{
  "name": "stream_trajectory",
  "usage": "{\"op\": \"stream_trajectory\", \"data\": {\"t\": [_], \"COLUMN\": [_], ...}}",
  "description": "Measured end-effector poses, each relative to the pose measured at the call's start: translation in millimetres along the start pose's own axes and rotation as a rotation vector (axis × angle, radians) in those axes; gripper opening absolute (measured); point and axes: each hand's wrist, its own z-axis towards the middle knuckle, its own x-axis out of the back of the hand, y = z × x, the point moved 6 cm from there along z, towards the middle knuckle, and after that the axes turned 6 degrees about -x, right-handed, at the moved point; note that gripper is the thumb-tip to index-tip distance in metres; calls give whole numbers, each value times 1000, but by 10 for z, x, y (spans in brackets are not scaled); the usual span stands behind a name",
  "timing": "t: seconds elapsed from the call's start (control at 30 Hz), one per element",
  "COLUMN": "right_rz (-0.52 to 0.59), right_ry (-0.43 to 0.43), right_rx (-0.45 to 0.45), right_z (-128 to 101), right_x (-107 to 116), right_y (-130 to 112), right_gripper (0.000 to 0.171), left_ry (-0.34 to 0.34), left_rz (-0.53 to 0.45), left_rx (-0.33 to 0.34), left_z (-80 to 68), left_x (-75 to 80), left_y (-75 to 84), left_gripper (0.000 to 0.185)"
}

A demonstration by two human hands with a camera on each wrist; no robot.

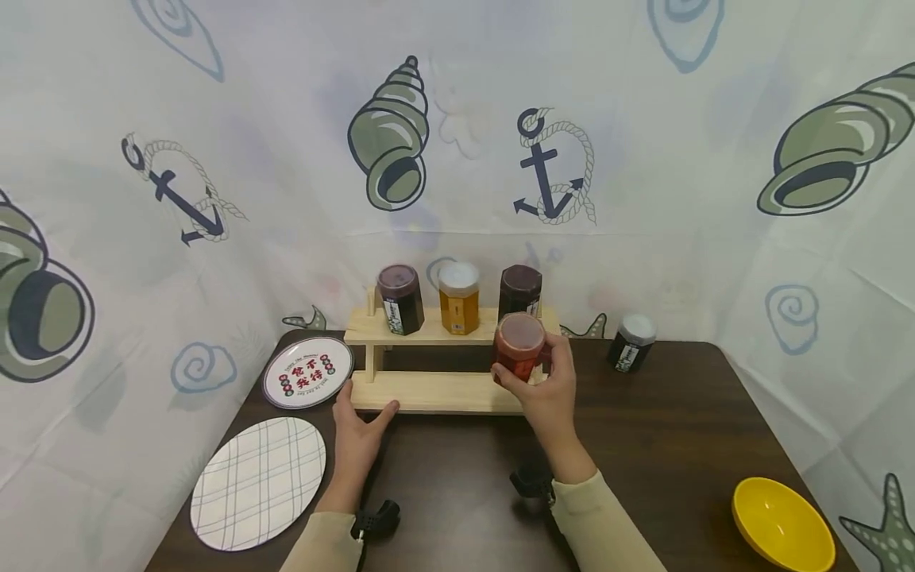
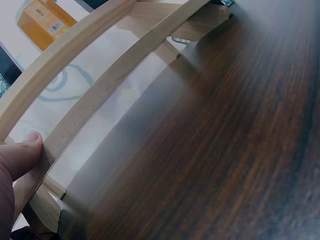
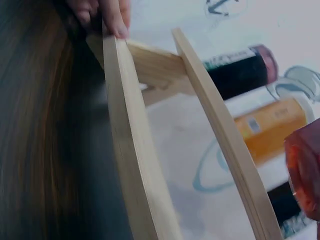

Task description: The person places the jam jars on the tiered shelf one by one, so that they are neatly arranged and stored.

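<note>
My right hand (image 1: 554, 393) grips a red jar (image 1: 519, 338) with a pinkish lid, in front of the right end of a two-tier wooden rack (image 1: 436, 393). The same red jar (image 3: 306, 170) shows at the right edge of the right wrist view. My left hand (image 1: 360, 437) holds the left end of the rack's lower board, and its thumb (image 2: 30, 145) lies at the front edge. On the upper board stand a dark jar (image 1: 402, 300), a yellow honey-coloured jar (image 1: 459, 302) with a white lid, and another dark jar (image 1: 520, 287), partly hidden behind the red one.
A black jar (image 1: 632, 343) with a whitish lid stands right of the rack. Two plates lie at the left: one with red lettering (image 1: 309, 372), one with a checked pattern (image 1: 259, 485). Front right holds a yellow bowl (image 1: 782, 524). Patterned cloth (image 1: 472, 191) hangs behind the dark table (image 1: 658, 445).
</note>
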Motion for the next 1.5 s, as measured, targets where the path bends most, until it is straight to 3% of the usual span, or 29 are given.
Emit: {"op": "stream_trajectory", "data": {"t": [0.27, 0.47, 0.67, 0.9, 1.03, 1.2, 1.5], "right_rz": [-15, -38, -13, 46, 18, -32, 20], "right_ry": [-107, -164, -240, -304, -326, -418, -504], "right_rx": [-78, -102, -196, -263, -264, -264, -318], "right_z": [-113, -214, -298, -336, -336, -339, -347], "right_x": [-378, -535, -640, -699, -709, -736, -720], "right_y": [115, 289, 452, 576, 643, 683, 739], "right_gripper": [78, 78, 79, 77, 75, 78, 77], "left_ry": [-3, -7, -2, 8, 4, -6, -14], "left_rz": [-1, 7, 10, 8, 4, 6, -4], "left_rx": [0, 9, 2, 11, 8, 8, 15], "left_z": [-16, -28, -8, -8, -10, 2, 3], "left_x": [-10, 20, -4, -11, -5, 8, -7], "left_y": [20, 45, 2, -14, -20, -22, -47], "left_gripper": [111, 112, 110, 110, 111, 112, 113]}}
